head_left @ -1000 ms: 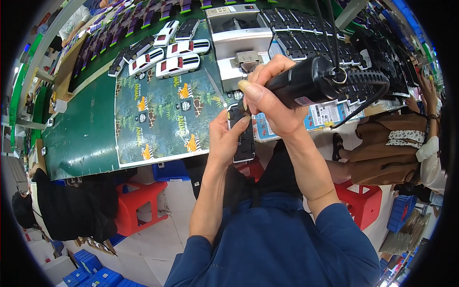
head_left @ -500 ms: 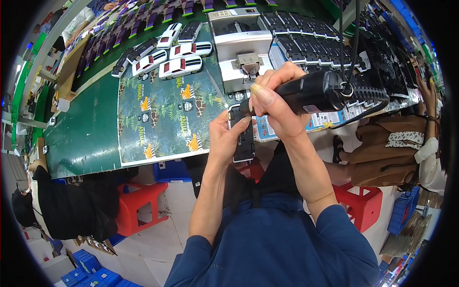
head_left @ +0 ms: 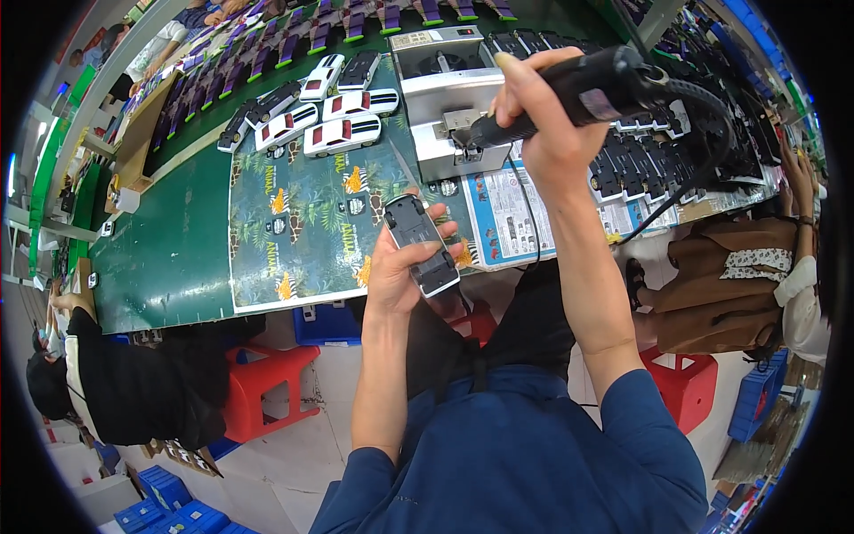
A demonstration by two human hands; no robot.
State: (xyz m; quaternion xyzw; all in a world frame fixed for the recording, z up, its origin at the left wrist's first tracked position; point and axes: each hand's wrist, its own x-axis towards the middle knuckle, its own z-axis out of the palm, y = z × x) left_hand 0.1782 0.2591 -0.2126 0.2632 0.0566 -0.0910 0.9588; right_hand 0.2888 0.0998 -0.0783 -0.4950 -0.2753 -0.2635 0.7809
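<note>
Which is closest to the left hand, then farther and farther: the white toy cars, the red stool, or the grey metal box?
Measured from the left hand in the head view:
1. Grey metal box, up the bench, slightly right.
2. White toy cars, up the bench, slightly left. These two are almost too close to call.
3. Red stool, on the floor, lower left, about as far as the cars.

Green workbench (head_left: 169,258) carries a jungle-print mat (head_left: 311,222). Beyond the mat's far edge sit white toy cars (head_left: 342,133); right of the mat, a grey metal machine (head_left: 445,116) and a printed sheet (head_left: 507,214).
</note>
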